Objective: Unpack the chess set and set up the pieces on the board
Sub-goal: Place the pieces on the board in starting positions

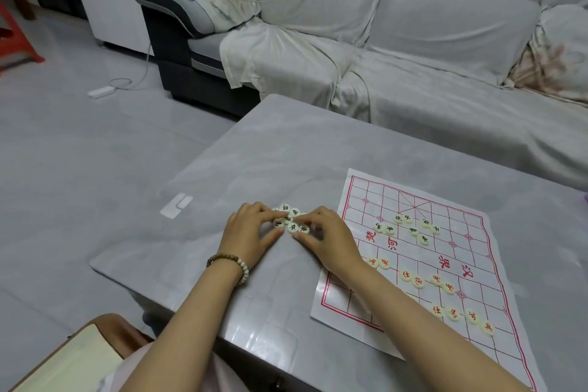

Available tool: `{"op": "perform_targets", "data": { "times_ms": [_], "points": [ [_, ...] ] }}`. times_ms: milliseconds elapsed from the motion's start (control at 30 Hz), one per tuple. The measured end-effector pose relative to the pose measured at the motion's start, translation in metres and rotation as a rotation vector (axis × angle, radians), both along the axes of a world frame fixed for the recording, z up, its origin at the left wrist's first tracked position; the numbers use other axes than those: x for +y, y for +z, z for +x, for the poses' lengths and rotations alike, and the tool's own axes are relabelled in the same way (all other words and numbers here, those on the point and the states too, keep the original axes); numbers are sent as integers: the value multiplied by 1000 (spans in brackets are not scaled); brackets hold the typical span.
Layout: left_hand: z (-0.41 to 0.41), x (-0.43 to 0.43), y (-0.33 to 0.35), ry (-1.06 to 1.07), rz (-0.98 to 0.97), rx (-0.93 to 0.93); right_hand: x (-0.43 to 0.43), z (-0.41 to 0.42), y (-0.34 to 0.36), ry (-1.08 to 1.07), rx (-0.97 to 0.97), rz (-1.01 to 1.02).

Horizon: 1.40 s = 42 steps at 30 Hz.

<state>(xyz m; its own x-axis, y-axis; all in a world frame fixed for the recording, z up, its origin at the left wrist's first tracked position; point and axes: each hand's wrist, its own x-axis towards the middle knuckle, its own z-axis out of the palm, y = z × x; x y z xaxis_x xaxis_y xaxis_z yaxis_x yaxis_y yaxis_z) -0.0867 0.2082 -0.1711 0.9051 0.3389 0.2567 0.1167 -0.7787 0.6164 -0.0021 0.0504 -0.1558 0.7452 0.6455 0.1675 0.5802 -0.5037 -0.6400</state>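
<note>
- On the counter, just left of the paper xiangqi board, both hands cup a cluster of black-lettered pieces; left hand and right hand have fingers spread flat, clamped on nothing.
- To do it well, I judge: lift one disc at a time, read its character, and place it on a line crossing.
- Counts: about seven discs show in the cluster; eight black-lettered pieces on the board; roughly ten red-lettered pieces nearer the person, though the forearm may hide some.

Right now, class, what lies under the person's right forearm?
The paper board on the table. Red-marked pieces peek out beside the right hand; squares beneath the forearm are hidden.
</note>
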Motion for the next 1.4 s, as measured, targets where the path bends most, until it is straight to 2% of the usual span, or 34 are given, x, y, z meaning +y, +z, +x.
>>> {"op": "perform_targets", "data": {
  "times_ms": [367,767,1000,1133,1267,1400],
  "points": [
    [11,-4,3,9,30,11,-7,4,1,33,4,49],
    [19,-15,3,114,55,31,-55,12,13,-83,69,109],
    [18,-23,6,137,-63,10,-85,20,22,-143,84,122],
    [26,-54,24,-26,-183,-53,-121,36,29,-270,141,142],
    [55,-104,42,-271,-79,116,-157,50,29,-380,154,154],
    [87,-131,37,-316,29,278,-176,57,25,-397,164,122]
  ]
}}
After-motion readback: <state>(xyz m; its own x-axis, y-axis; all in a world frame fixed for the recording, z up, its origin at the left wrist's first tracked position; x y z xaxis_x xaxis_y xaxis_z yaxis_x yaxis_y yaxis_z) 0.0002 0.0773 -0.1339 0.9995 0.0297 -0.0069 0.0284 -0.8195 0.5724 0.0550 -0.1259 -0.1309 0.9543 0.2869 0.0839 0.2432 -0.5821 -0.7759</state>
